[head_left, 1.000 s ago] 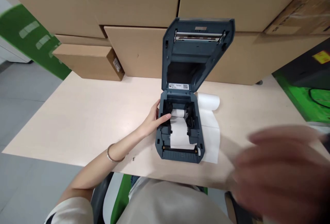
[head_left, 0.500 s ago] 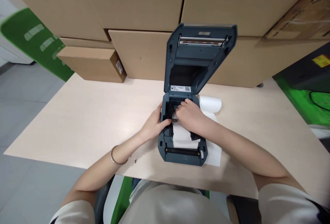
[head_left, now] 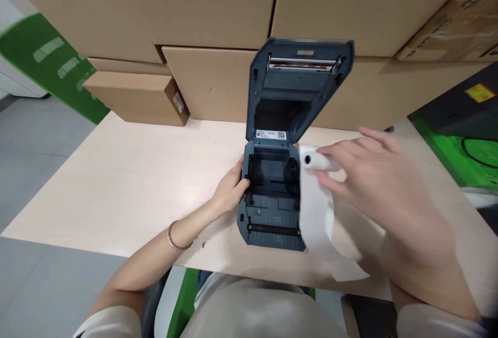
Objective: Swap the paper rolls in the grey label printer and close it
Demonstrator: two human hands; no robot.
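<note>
A dark blue-grey printer (head_left: pixel 272 242) stands on the table with its lid (head_left: pixel 301 81) raised, and its inner bay shows no roll. My left hand (head_left: pixel 230 188) grips the printer's left wall, thumb over the edge and fingers hidden behind it. To the right of the printer my right hand (head_left: pixel 360 164), blurred by motion, pinches a small white paper roll (head_left: pixel 321 162) between thumb and fingers. A loose paper strip (head_left: pixel 316 213) hangs down from near the roll, its end curling at the table's front edge. Part of another white roll may be behind the held one; I cannot tell.
Large cardboard boxes (head_left: pixel 212 6) line the back of the table (head_left: pixel 136 182). A small flat carton (head_left: pixel 132 97) sits at the back left. On the right are a dark box (head_left: pixel 461 104) with a yellow label and a green surface (head_left: pixel 447 156).
My right hand has come out of the printer bay and moved right, carrying the small roll and its paper strip. My left hand has shifted slightly onto the printer's left wall.
</note>
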